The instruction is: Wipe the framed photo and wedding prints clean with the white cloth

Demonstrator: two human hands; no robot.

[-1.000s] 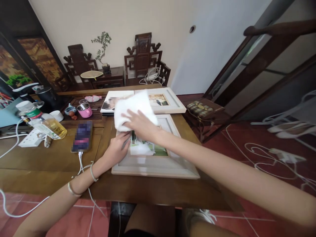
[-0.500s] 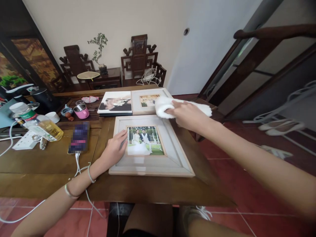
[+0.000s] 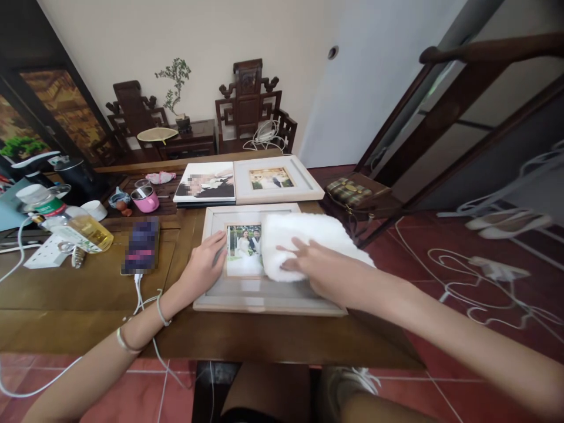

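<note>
A light wooden picture frame (image 3: 259,296) lies flat on the table, with a photo of a couple in its middle. My left hand (image 3: 208,257) rests on the frame's left side, fingers stretched flat over the border up to the photo's edge. A fluffy white cloth (image 3: 319,232) covers the right part of the photo and of the frame. On top of it is my right hand (image 3: 308,258), its fingers bent into the cloth and pressing it against the frame; the fingertips are partly sunk in the pile.
Behind are a second frame (image 3: 299,183) and a white-edged photo panel (image 3: 207,182). To the left lie a phone (image 3: 141,247) on a cable, a pink cup (image 3: 145,200), an oil-coloured bottle (image 3: 83,229) and a power strip (image 3: 46,251). A plaid bag (image 3: 348,192) sits beyond the table's right edge.
My right hand has brought the cloth from the far right corner toward me, onto the photo, where it is spread wider. The second frame and the bag are now uncovered. My left hand stays put.
</note>
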